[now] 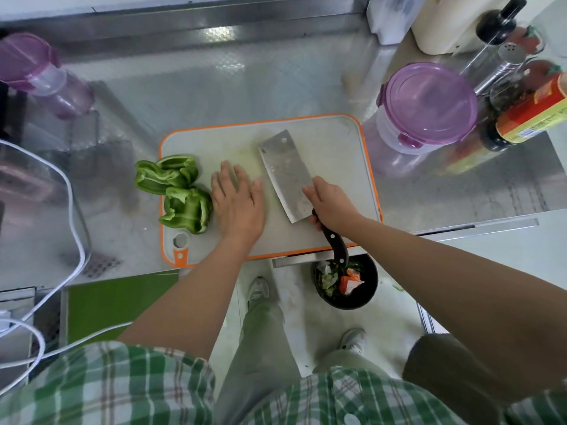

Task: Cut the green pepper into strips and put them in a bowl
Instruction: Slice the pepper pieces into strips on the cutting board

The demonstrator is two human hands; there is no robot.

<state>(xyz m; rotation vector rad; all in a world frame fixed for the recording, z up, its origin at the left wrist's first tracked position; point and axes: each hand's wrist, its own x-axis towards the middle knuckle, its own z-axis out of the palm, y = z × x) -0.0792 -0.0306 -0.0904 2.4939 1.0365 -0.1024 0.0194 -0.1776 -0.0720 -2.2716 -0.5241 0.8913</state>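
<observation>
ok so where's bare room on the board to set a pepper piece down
Bare: the far strip of the cutting board beyond the left hand, and its right part between the cleaver and the orange rim. Crowded: the left edge, where pepper pieces sit beside that hand.

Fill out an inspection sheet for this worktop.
Surface: steel counter with a cutting board on it.
Job's things: two green pepper pieces at the board's left edge, not yet in strips; cleaver over the board; no bowl for strips seen.
Clutter: purple-lidded containers left and right; bottles at right.
Hands: left hand flat on the board beside the pepper; right hand grips the cleaver's handle.
Cables: white cable loops at left.
Surroundings: black tub of scraps below the counter edge.
</observation>
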